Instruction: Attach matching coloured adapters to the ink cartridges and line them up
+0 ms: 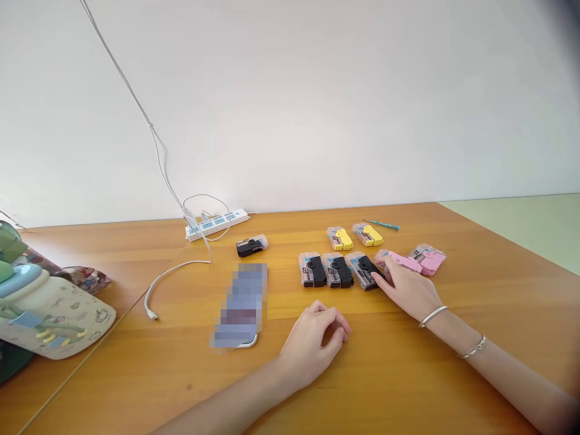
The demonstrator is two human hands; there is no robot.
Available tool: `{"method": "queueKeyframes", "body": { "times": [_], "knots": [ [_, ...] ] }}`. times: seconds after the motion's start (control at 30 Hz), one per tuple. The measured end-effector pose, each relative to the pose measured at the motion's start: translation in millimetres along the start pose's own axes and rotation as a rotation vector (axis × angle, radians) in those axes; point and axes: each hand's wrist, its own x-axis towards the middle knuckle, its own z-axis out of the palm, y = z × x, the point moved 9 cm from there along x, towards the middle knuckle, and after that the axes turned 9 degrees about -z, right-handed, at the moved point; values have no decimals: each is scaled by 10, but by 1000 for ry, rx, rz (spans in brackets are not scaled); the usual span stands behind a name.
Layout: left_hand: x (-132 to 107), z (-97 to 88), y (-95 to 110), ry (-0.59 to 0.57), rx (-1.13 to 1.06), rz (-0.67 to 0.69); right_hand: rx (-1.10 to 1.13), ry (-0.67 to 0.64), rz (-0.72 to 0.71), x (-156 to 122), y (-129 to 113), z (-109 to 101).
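My right hand (406, 289) reaches over the right end of a row of three black devices in clear plastic wrapping. Its thumb and fingertips are on the rightmost black device (365, 272), beside a pink wrapped device (405, 261). The other two black devices, the left one (314, 271) and the middle one (339, 272), lie close together. My left hand (312, 341) rests on the table in front of the row, fingers loosely curled, with nothing visible in it. A second pink device (430, 260) lies to the right, tilted against the first.
Two yellow wrapped devices (343, 239) lie behind the row, with a teal screwdriver (385, 225) near them. Another black device (252, 246) is farther left. A phone (242, 302), a white cable (170, 269), a power strip (217, 224) and a cream tumbler (58, 311) occupy the left side.
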Motion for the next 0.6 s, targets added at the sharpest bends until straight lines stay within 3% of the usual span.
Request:
{"method": "queueKeyframes", "body": {
  "times": [0.07,0.17,0.3,0.43,0.6],
  "knots": [
    [-3,-5,11,10,12,11,-27,54,-43,-1,-58,-53],
    [-6,-12,23,21,34,21,21,132,-260,-23,-309,-112],
    [-11,-24,37,32,40,30,161,76,-525,-124,-643,-23],
    [-14,-61,36,68,22,32,236,7,-576,-178,-735,61],
    [-16,-111,25,103,-37,29,325,6,-583,-181,-752,3]
  ]
}}
